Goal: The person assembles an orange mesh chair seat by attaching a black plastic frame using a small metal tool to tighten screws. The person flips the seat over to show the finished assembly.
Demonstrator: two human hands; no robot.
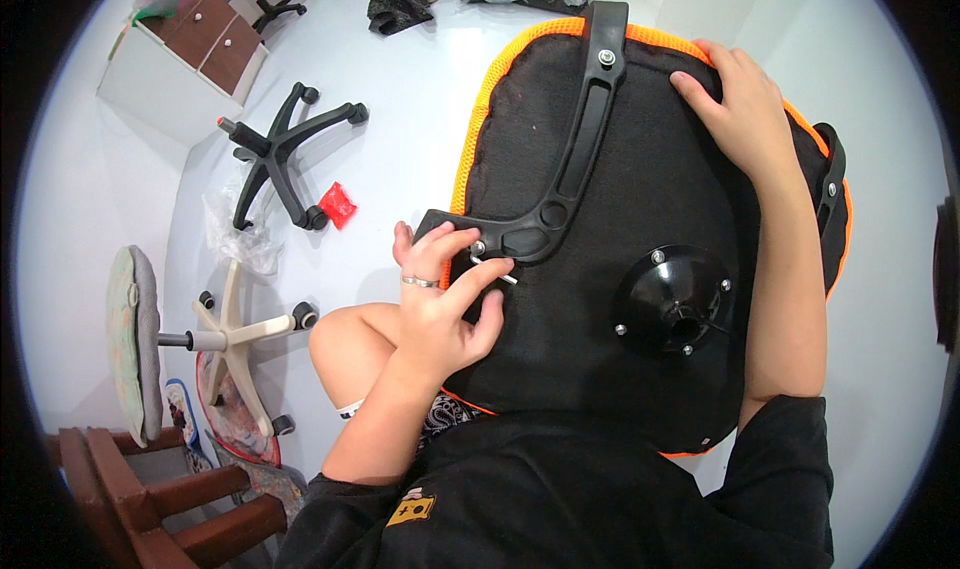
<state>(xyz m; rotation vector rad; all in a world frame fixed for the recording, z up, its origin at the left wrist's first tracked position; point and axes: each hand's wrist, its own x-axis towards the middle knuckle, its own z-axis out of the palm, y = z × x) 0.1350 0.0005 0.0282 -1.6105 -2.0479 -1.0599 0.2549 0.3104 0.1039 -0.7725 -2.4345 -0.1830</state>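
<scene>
A black padded chair seat (600,359) with orange trim lies underside up across my lap. A curved black armrest (585,139) lies along its left side, with a bolt at each end. My left hand (440,314) is at the armrest's near end, its fingers on a small silver hex key (495,271) beside the bolt (478,247) there. My right hand (745,104) holds the seat's far right edge, thumb on the black underside and fingers along the trim. A round black cone-shaped mount (670,304) is bolted to the seat. Part of a second armrest (830,184) shows past my right forearm.
On the floor to the left lie a black five-spoke chair base (275,149) with casters and a red packet (338,206). A tipped white-based stool (235,339) and brown wooden furniture (160,504) are nearer. A drawer cabinet (185,54) stands far left.
</scene>
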